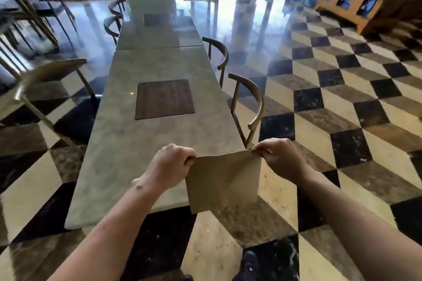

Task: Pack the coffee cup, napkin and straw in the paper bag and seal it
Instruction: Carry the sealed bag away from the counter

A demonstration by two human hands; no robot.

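Observation:
A brown paper bag (225, 181) hangs in the air over the near right corner of the long marble table (127, 148). My left hand (170, 165) pinches the bag's top left corner. My right hand (282, 157) pinches the top right corner, so the top edge is stretched between them. The bag looks flat, with a diagonal crease across its face. No coffee cup, napkin or straw shows anywhere in view.
A dark square inlay (164, 99) sits in the table's middle. Wooden chairs (250, 107) stand along the right side and another chair (57, 98) on the left. More tables run into the distance. The floor is checkered tile; my shoe (250, 262) shows below.

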